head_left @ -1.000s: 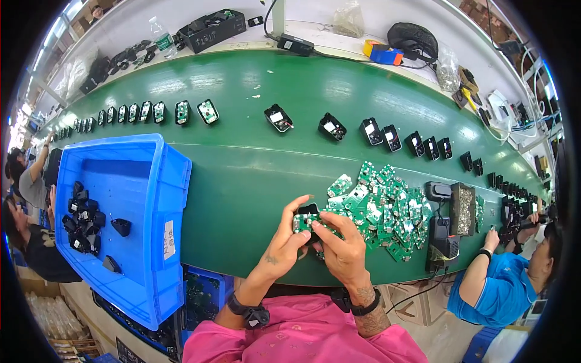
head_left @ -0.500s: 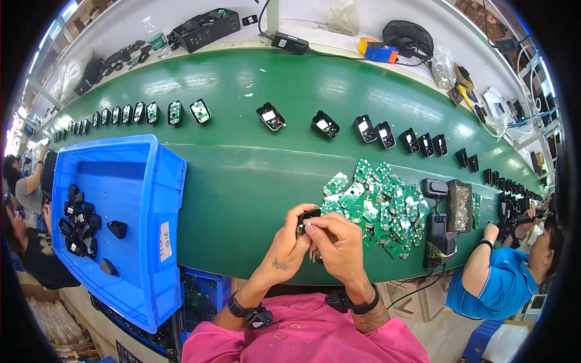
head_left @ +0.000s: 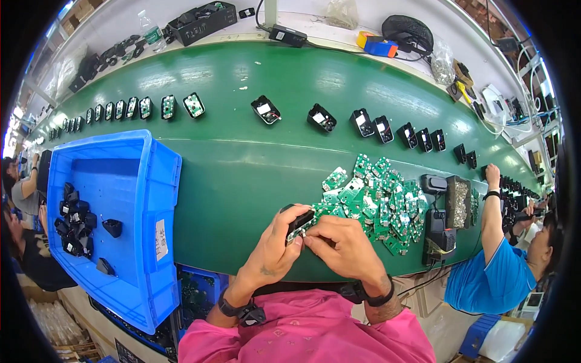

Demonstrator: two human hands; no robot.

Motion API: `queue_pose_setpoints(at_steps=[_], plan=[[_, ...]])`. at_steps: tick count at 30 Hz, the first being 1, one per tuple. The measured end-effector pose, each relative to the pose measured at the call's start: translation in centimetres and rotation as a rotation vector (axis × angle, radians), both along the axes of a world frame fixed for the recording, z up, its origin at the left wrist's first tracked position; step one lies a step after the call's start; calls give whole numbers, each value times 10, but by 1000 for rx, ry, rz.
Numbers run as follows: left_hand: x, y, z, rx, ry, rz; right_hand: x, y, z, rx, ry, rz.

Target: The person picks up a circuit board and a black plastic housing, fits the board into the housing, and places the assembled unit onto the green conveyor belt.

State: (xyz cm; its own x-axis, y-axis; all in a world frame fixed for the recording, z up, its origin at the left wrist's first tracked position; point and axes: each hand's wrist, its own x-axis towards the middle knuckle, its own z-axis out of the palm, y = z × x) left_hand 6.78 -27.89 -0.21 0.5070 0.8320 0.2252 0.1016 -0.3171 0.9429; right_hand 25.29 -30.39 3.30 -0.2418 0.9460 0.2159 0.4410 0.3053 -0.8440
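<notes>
Over the table (head_left: 236,181), left hand (head_left: 271,251) grips black housing (head_left: 301,221) (bin label (head_left: 161,239) inked; right hand (head_left: 345,247): can't tell).

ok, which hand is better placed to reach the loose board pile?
Right hand, probably: it lies nearer the green board pile, while the left hand grips the black housing. Whether the right pinches anything is unclear.

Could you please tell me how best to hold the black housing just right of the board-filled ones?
Probably from above, with the grip across the outer sides of the black housing: it lies opening up, insides exposed, with gaps left and right, so both sides seem reachable.
</notes>
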Motion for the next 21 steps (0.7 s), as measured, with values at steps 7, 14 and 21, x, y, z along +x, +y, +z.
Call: queue_pose_setpoints(at_steps=[7,14,21], plan=[[-10,9,7,49,-17,-116,1,3,22,-127,-52,93],[-14,11,10,84,58,-159,0,6,22,-117,-116,127],[-13,8,15,32,147,-155,4,7,23,-131,-154,160]])
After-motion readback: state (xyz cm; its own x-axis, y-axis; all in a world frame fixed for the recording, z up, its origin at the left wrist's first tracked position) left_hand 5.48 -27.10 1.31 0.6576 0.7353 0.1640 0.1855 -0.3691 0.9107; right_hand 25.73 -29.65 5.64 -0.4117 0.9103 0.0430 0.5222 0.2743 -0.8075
